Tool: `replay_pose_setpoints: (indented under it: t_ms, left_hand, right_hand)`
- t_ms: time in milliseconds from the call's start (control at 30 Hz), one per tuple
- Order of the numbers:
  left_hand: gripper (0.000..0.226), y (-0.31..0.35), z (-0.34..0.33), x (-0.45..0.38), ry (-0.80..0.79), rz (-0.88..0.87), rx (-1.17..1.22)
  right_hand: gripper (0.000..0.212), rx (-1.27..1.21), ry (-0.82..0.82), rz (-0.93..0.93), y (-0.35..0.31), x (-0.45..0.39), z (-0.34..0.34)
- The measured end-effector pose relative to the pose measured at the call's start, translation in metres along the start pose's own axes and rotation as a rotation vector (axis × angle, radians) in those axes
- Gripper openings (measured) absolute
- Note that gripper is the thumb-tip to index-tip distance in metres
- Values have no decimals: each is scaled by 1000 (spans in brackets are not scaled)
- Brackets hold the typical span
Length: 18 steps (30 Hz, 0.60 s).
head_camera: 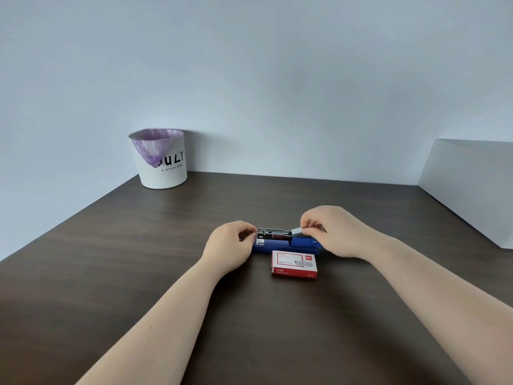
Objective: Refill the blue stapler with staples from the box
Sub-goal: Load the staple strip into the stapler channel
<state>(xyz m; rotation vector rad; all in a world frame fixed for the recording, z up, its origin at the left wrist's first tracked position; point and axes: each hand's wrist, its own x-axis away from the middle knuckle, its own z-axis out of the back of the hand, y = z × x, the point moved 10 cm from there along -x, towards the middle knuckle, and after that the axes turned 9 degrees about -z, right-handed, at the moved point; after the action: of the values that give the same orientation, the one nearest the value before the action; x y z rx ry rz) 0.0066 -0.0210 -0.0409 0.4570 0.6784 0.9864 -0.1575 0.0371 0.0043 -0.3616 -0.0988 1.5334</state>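
Observation:
The blue stapler [294,243] lies on the dark wooden desk [166,259], its metal staple channel [273,234] exposed on top. My left hand [231,241] pinches the channel's left end with thumb and forefinger. My right hand [333,230] holds a grey strip of staples [297,231] at the channel's right end, tilted down toward it. The red and white staple box [294,264] lies flat just in front of the stapler, nearer to me.
A white desk bin [163,169] with a purple liner stands at the back left against the wall. A pale grey box or panel [472,184] rises at the right edge of the desk.

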Motion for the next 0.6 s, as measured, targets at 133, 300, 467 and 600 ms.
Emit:
replay_pose_setpoints:
  t_ms: [133,300,467,600]
  left_hand:
    - [23,0,0,-1,0,-14,-19]
    - [22,0,0,-2,2,-21,-35]
    - [22,-1,-1,-2,0,-17,-31]
    - [23,-1,-2,-2,-6,-23,-35]
  right_hand:
    - [14,10,8,10,1,1,-2]
    - [13,-29,28,12,2,4,1]
    - [13,19,10,34,-1,3,-4]
    - [15,1,16,11,-2,1,-4]
